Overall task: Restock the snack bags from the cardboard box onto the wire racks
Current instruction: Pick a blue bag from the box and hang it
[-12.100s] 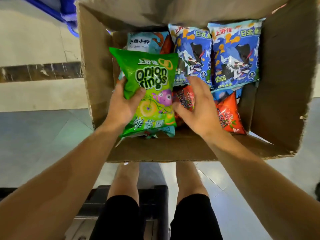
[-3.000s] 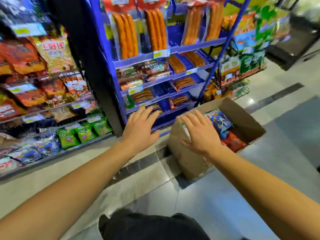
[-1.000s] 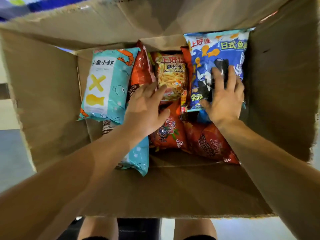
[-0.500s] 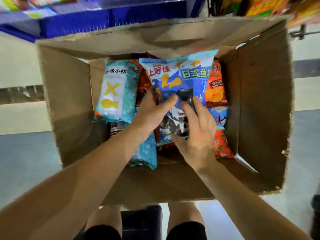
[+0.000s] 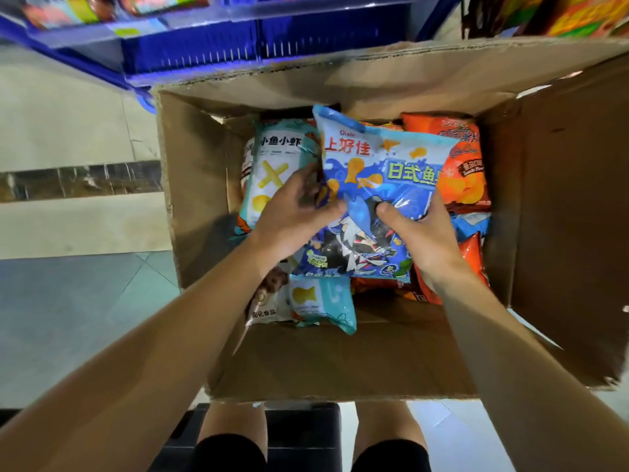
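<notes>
Cardboard box [image 5: 381, 362] on grey tiles [image 5: 75, 301] (blue shelving [image 5: 204, 52] behind)

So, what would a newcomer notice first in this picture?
First the big blue bag in the middle, gripped by both the left hand and the right hand over the open box. Then the teal bag to its left and the orange bag to its right, both inside the box.

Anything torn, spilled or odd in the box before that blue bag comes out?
No spill shows. The cardboard box has ragged, torn flap edges, notably along the far rim. The bags inside lie jumbled and overlapping, not stacked. The blue bag, held by the left hand and right hand, looks intact.
</notes>
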